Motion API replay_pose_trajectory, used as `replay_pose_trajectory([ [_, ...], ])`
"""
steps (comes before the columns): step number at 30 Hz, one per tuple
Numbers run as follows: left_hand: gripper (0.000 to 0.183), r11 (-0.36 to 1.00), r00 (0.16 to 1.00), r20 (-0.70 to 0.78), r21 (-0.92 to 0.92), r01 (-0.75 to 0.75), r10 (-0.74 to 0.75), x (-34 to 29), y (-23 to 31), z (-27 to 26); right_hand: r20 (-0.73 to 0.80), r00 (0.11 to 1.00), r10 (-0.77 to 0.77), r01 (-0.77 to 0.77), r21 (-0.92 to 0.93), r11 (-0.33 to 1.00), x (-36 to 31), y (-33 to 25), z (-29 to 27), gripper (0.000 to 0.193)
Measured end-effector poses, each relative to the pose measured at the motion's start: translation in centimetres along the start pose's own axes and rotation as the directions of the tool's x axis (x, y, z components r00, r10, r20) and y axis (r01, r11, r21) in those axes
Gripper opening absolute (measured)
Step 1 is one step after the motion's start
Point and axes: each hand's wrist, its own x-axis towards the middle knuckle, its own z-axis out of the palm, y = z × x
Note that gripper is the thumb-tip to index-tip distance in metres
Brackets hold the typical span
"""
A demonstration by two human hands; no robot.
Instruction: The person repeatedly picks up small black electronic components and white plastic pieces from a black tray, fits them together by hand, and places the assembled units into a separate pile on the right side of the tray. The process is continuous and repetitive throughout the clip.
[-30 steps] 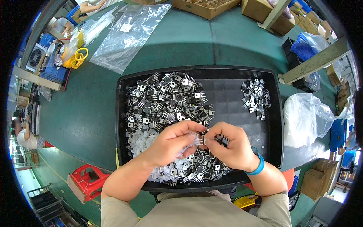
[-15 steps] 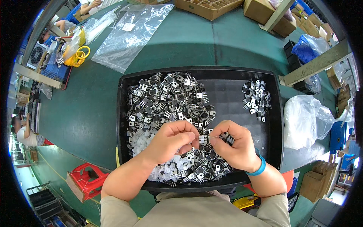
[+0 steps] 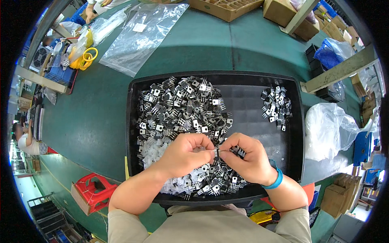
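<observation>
Over the black tray (image 3: 214,73), both hands are pinched almost tip to tip. My right hand (image 3: 252,161) is closed, thumb and forefinger on a small transistor (image 3: 218,153), seen nearly edge-on. My left hand (image 3: 186,156) is closed against its other side; a pale bit shows at those fingertips, too small to name. Below and around the hands spreads a big pile of three-legged transistors (image 3: 178,106), black with silver faces. Small translucent white plastic pieces (image 3: 153,150) are heaped beneath my left hand. At the tray's right lies a smaller group of transistors (image 3: 277,106).
A flat clear plastic bag (image 3: 142,38) lies beyond the tray on the green table (image 3: 85,121). A divided cardboard box (image 3: 227,12) stands at the far edge. Right of the tray sits a bulky clear bag (image 3: 326,131). A red stool (image 3: 93,192) is at lower left.
My fingertips have come closer together. The transistor between them has turned, from its silver side showing to nearly edge-on. The piles look unchanged.
</observation>
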Motion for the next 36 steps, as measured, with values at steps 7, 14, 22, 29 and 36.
replay_pose_trajectory([
  [7,0.009,0.996,0.998,0.011,-0.061,0.058,-0.058,0.0,0.4,-0.1,0.084,0.909,0.409,-0.396,0.485,0.780,0.2,0.3,-0.5,0.008],
  [14,0.010,0.999,0.999,0.008,0.001,0.040,-0.040,0.1,0.1,0.0,0.062,0.945,0.322,-0.325,0.306,0.895,0.0,0.4,0.1,0.010],
  [22,0.013,0.980,0.997,0.039,-0.185,0.074,-0.068,0.1,0.5,0.1,0.243,0.844,0.477,-0.536,0.380,0.754,0.5,0.2,-1.0,0.009],
  [29,0.022,0.945,0.998,0.056,-0.327,-0.020,0.041,0.3,0.6,-0.5,0.311,0.945,0.095,0.056,-0.443,0.895,1.2,1.2,-2.7,0.014],
  [36,0.021,0.918,0.994,0.076,-0.393,-0.047,0.083,0.5,0.3,-0.5,0.440,0.801,0.407,0.123,-0.786,0.606,-0.4,1.8,-1.1,0.024],
])
